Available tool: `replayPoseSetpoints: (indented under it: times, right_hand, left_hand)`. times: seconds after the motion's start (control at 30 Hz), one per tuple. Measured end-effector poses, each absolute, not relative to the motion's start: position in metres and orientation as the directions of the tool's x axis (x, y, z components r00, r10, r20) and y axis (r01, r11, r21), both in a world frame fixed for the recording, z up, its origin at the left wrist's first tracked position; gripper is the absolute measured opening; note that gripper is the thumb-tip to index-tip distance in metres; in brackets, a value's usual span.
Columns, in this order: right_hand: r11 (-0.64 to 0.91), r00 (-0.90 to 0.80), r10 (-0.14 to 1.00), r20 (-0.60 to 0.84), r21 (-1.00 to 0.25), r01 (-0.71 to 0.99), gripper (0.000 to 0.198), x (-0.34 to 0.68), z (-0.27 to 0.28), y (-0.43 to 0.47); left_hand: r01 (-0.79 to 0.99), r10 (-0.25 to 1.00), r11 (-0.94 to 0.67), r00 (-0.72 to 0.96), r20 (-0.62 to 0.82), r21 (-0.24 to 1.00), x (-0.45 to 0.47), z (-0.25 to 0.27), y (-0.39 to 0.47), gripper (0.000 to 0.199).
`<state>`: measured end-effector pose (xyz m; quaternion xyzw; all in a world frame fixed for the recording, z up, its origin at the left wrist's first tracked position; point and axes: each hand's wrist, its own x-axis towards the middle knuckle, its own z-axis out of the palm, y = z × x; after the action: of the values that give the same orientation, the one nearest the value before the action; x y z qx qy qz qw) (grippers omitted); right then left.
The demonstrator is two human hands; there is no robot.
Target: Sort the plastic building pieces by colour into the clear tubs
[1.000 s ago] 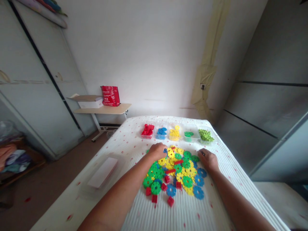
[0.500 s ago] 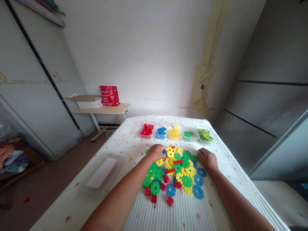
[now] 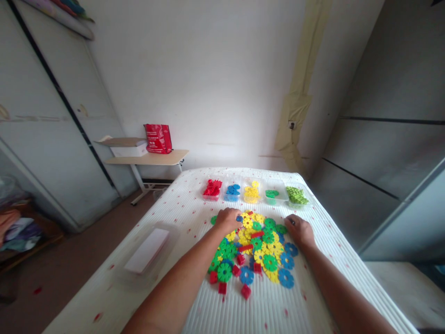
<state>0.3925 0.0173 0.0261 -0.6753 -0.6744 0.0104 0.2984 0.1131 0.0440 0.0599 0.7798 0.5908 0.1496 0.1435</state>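
A mixed heap of flower-shaped plastic discs lies on the table, among them a green disc [image 3: 270, 262], a yellow disc [image 3: 259, 256] and a blue disc [image 3: 286, 278]. Red blocks [image 3: 246, 291] are scattered at its near side. At the heap's far left edge, my left hand [image 3: 227, 220] is closed, with a small blue disc [image 3: 239, 218] at its fingertips. My right hand [image 3: 300, 229] rests on the cloth at the right of the heap, fingers curled in; a small dark spot shows between them, too small to name.
Behind the heap stand clear boxes of red pieces [image 3: 212, 187], blue discs [image 3: 232, 190], yellow discs [image 3: 251, 191], green discs [image 3: 272, 193] and light green pieces [image 3: 296, 195]. To the left lies a clear container with a white slab [image 3: 148, 250]. A side table [image 3: 163, 157] holds a red bag [image 3: 158, 139].
My left hand has shifted slightly to the right, and the blue disc at its fingertips has moved with it. A neighbouring yellow disc has slid a little right. My right hand has stayed put.
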Motion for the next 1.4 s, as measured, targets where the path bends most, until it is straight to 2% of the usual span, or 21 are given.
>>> replayPoseSetpoints:
  times: [0.37,0.53,0.63,0.73,0.93,1.07,1.27,1.4]
  right_hand:
    - [0.061,0.106,0.929,0.355,-0.429,0.901,0.030,0.393,0.027,0.018]
    - [0.043,0.112,0.934,0.340,-0.415,0.909,0.029,0.391,0.029,0.016]
    - [0.048,0.106,0.934,0.341,-0.412,0.910,0.029,0.390,0.030,0.015]
    - [0.055,0.096,0.935,0.341,-0.408,0.911,0.029,0.389,0.032,0.014]
    - [0.064,0.086,0.934,0.348,-0.397,0.916,0.030,0.388,0.033,0.015]
    - [0.074,0.084,0.930,0.358,-0.405,0.911,0.030,0.389,0.033,0.015]
    - [0.087,0.071,0.931,0.358,-0.406,0.910,0.031,0.390,0.032,0.015]
    - [0.071,0.073,0.937,0.341,-0.391,0.918,0.029,0.390,0.034,0.014]
  left_hand:
    - [0.898,0.944,-0.329,0.310,0.111,0.291,0.111,0.068,0.041,0.033]
    - [0.904,0.912,-0.401,0.380,0.153,0.145,0.095,0.084,0.037,0.024]
    - [0.904,0.904,-0.410,0.384,0.189,0.119,0.087,0.089,0.041,0.027]
    - [0.905,0.901,-0.397,0.352,0.255,0.151,0.084,0.095,0.053,0.029]
    - [0.928,0.909,-0.264,0.149,0.388,0.263,0.094,0.117,0.098,0.026]
    - [0.922,0.889,-0.245,0.092,0.448,0.299,0.104,0.121,0.116,0.032]
    - [0.885,0.862,-0.306,0.102,0.496,0.350,0.101,0.100,0.088,0.027]
    - [0.834,0.891,-0.279,0.040,0.452,0.476,0.076,0.079,0.049,0.024]
